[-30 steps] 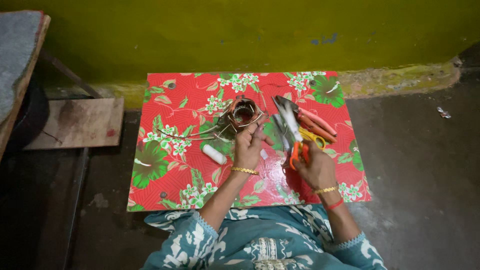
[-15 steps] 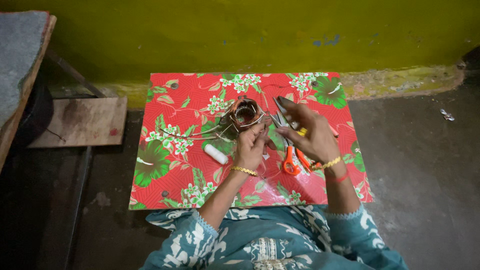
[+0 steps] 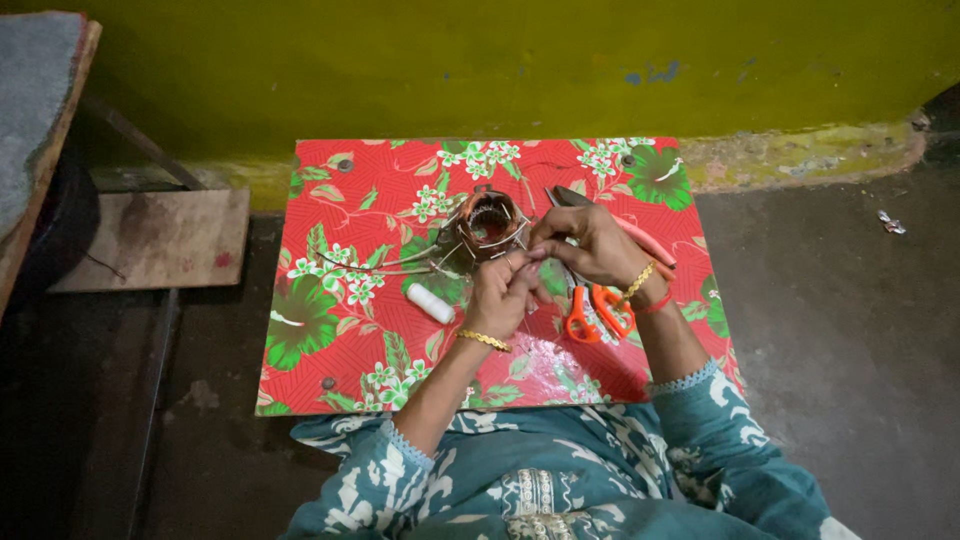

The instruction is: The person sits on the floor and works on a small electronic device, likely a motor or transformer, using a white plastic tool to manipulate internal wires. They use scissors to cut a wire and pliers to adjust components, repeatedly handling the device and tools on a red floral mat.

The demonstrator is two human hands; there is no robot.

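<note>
- Wound copper coil (image 3: 489, 222) sits upright mid-board, just ahead of both hands, thin wires (image 3: 375, 262) trailing off to the left.
- Left hand (image 3: 503, 295) and right hand (image 3: 583, 243) meet just below it, fingertips pinched narrow on something fine, I can't tell what.
- Orange scissors (image 3: 592, 308) by my right wrist, white spool (image 3: 430, 303) left, all on the red floral board (image 3: 330, 400).

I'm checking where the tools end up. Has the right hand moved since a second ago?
Yes. The right hand has left the orange-handled scissors lying on the floral board and moved up and left to meet the left hand beside the copper-wound stator.
</note>
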